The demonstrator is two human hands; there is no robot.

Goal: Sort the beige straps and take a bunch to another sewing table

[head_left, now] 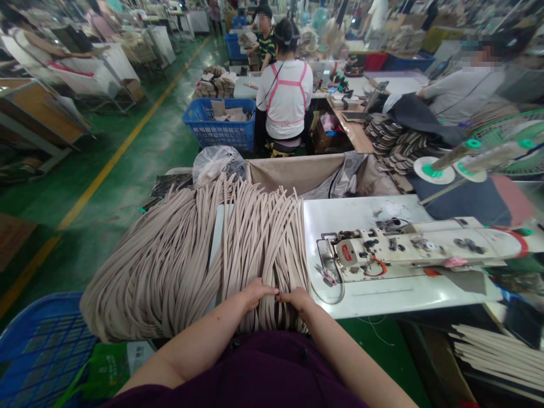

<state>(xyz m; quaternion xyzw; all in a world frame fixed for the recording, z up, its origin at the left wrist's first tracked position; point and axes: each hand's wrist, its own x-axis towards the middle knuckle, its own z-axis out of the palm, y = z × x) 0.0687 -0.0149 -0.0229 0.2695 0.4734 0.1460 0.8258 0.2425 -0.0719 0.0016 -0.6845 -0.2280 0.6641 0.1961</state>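
A thick heap of long beige fabric strips drapes over the white table in front of me. My left hand is closed around strips near the front edge, its thumb pointing right and its other fingers mostly hidden among them. Close beside it, my right hand also closes on the strips, thumb towards the left. The two thumb tips nearly meet. More beige strips hang in a wide bundle on the left.
Right of the strips lies a sewing machine on the white tabletop, with small scissors nearby. Thread cones stand behind it. A blue basket sits low left. Ahead, a person sits beside another blue basket.
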